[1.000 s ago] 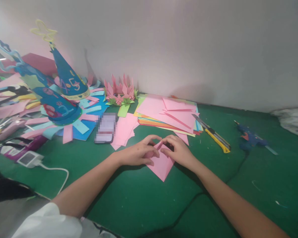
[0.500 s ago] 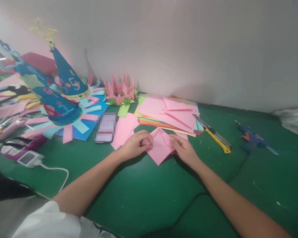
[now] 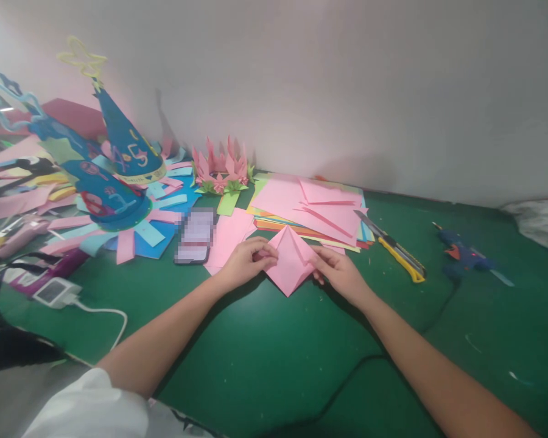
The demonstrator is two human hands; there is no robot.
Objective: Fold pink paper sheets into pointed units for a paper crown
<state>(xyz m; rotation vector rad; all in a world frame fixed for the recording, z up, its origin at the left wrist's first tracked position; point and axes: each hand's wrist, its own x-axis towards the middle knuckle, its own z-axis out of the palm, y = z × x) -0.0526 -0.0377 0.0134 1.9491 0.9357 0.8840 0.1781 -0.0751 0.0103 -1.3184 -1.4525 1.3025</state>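
Note:
Between my hands is a folded pink paper, diamond-shaped, with one point toward me and raised flaps along its upper sides. My left hand pinches its left corner between thumb and fingers. At the right corner, my right hand grips the paper the same way, some fingertips tucked behind it. Just beyond lies a stack of coloured paper topped by pink sheets. More pink paper rests left of the stack, close to my left hand.
A yellow box cutter with its blade out lies right of the stack. Further right is a blue glue gun with a trailing cord. A phone, a pink paper crown, blue cone hats and a white charger stand left.
The folded paper has lifted slightly and shifted a little away from me and left, its upper flaps standing more apart. Both hands keep hold of its corners.

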